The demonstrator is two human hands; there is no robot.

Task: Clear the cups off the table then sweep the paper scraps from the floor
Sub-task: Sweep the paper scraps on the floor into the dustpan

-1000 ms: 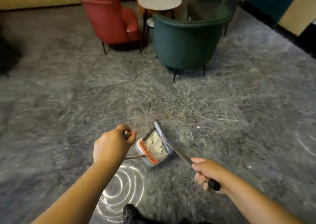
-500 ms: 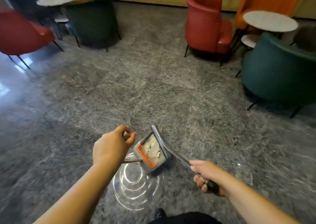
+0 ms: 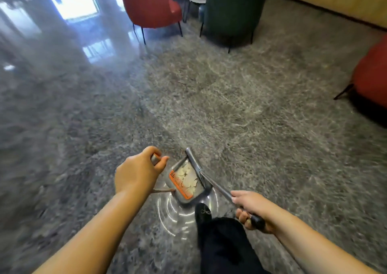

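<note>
A grey dustpan [image 3: 201, 193] with an orange comb edge hangs in front of me, and pale paper scraps [image 3: 187, 176] lie inside it. My left hand [image 3: 137, 172] grips the top of a grey handle, whose thin shaft runs down beside the pan. My right hand [image 3: 250, 210] grips the black end of a second long grey handle [image 3: 211, 181] that reaches the pan's right side. The broom head is hidden. No cups are in view.
A red armchair [image 3: 150, 3] and a dark green armchair [image 3: 232, 10] stand ahead at the top, with a small table between them. Another red chair [image 3: 370, 79] is at the right edge. Shiny grey marble floor surrounds me. My dark shoe [image 3: 202, 212] steps forward.
My view has swung left: the chairs have shifted to the right and a bright reflective floor area appears at the top left. My foot has stepped forward. Both hands keep their grips.
</note>
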